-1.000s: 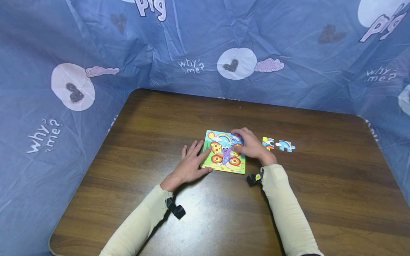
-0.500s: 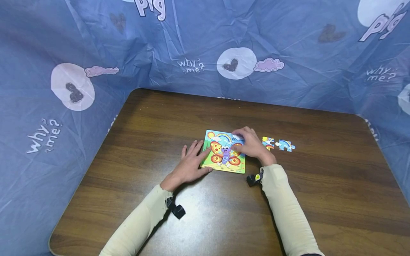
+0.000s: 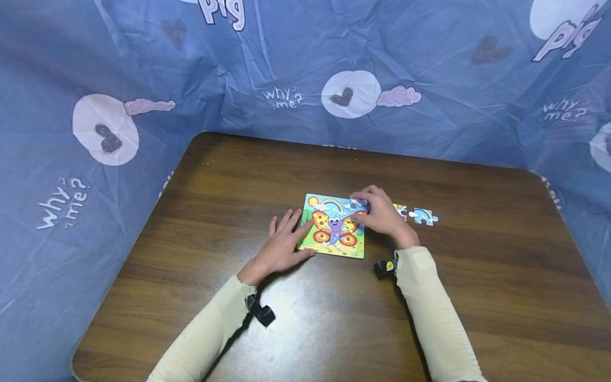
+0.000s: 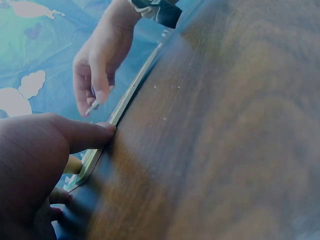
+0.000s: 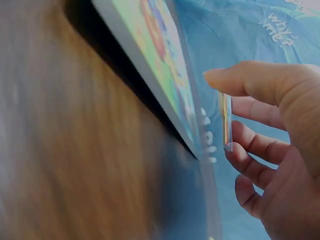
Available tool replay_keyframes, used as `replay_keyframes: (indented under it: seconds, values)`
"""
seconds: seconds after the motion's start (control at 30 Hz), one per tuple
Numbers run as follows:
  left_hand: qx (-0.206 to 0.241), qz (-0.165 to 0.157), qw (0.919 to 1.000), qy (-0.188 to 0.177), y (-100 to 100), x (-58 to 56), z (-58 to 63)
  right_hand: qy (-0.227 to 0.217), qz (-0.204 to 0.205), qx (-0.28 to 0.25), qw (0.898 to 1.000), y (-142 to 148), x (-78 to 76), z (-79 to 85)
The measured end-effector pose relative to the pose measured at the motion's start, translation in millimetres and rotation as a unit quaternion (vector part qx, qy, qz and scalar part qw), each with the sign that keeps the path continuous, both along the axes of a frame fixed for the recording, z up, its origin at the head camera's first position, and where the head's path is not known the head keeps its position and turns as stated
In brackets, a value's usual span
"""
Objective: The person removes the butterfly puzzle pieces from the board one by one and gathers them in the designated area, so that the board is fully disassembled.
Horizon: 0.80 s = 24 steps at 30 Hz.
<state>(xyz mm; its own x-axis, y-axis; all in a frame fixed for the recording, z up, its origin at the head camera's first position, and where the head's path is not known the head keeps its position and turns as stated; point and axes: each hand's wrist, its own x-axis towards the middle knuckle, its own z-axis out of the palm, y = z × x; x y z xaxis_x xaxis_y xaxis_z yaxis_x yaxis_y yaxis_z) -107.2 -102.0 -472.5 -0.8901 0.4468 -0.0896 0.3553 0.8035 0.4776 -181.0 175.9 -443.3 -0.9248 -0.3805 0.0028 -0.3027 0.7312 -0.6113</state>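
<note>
In the head view a square butterfly jigsaw puzzle board [image 3: 334,240] lies on the table, with a sun and rainbow along its top. My left hand [image 3: 280,248] rests at the board's left side, fingers spread, thumb at the lower edge and a finger over the picture. My right hand [image 3: 383,215] is at the upper right corner of the board. It pinches a puzzle piece [image 5: 226,122] between thumb and fingers, seen edge-on in the right wrist view and held above the board. From the left wrist view the right hand [image 4: 100,65] also appears raised, gripping the piece.
Two loose puzzle pieces lie right of the board: a rainbow piece [image 3: 424,216] and a yellow and blue piece [image 3: 400,210], partly hidden by the right hand. The brown wooden table [image 3: 229,180] meets a blue printed cloth [image 3: 267,53] at the back and sides.
My right hand has shifted slightly right, and the piece in its fingers has come up from the board's upper right part. The left hand holds its place.
</note>
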Motion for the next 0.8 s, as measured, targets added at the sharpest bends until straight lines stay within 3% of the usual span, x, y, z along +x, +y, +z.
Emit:
replay_keyframes:
  seconds: [0.3,0.63,0.8]
  values:
    - [0.003,0.0,1.0,0.0,-0.8,-0.4,-1.7,0.025,-0.018,0.043,0.999,37.1,4.9,11.5]
    - [0.002,0.0,1.0,-0.002,-0.1,-0.3,-1.3,0.011,-0.053,0.068,0.996,86.4,15.2,20.1]
    - [0.003,-0.001,1.0,-0.001,-0.1,0.8,0.3,0.025,-0.067,0.079,0.994,106.3,18.9,20.3]
